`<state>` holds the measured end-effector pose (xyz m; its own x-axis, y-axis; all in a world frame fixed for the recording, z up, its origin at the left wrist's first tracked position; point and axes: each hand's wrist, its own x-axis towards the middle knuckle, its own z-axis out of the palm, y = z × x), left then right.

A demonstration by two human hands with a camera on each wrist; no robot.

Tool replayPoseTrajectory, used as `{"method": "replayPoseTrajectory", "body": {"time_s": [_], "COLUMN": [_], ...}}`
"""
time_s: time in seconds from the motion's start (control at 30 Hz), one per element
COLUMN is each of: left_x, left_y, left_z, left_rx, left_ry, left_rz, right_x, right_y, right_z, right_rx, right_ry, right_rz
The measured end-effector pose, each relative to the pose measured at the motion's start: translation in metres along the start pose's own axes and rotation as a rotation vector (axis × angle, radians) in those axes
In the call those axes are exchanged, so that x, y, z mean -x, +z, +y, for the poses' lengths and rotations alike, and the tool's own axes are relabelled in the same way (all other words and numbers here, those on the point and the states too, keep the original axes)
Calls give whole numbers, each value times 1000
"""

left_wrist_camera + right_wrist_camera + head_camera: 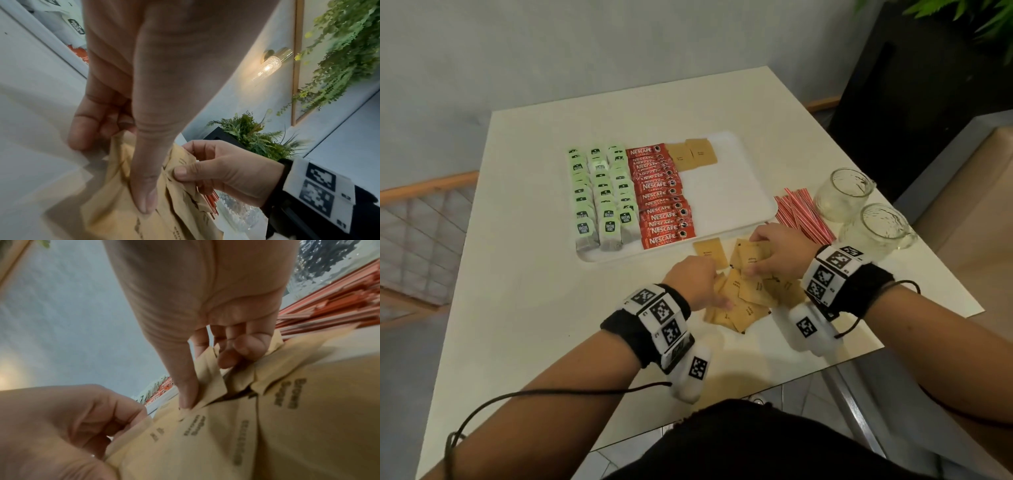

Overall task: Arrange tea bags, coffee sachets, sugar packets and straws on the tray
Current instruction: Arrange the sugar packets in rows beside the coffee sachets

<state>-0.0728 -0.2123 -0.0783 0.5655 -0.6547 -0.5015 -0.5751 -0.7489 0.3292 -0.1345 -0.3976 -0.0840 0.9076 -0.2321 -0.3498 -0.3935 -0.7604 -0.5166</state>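
Note:
A loose pile of brown sugar packets (750, 298) lies on the table just in front of the white tray (729, 192). Both hands are in the pile. My left hand (717, 291) curls its fingers round the packets' left edge, thumb pressed on top (123, 146). My right hand (753, 267) pinches packets between thumb and fingers (211, 378). On the tray lie three columns of green tea bags (602, 192), a column of red coffee sachets (661, 195) and two sugar packets (691, 154). Red-and-white straws (801, 212) lie on the table right of the tray.
Two glass mugs (842, 192) (876, 229) stand at the table's right edge, beyond the straws. One sugar packet (710, 253) lies apart, against the tray's near rim. The tray's right half is bare. Plants and a dark planter stand at the far right.

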Motion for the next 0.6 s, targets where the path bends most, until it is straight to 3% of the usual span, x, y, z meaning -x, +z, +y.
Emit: {"method": "replayPoseTrajectory", "body": {"time_s": [0.37, 0.47, 0.6], "left_x": [-1, 0, 1], "left_y": [-14, -24, -40], "left_z": [-14, -20, -26], "left_rx": [151, 284, 474], "left_ry": [25, 19, 46], "left_rz": [90, 112, 159], "right_x": [6, 11, 21], "right_y": [-2, -8, -18], "right_z": [10, 8, -5], "right_rx": [-170, -261, -406], "right_ry": [-34, -85, -191], "right_rz": [64, 93, -6]}}
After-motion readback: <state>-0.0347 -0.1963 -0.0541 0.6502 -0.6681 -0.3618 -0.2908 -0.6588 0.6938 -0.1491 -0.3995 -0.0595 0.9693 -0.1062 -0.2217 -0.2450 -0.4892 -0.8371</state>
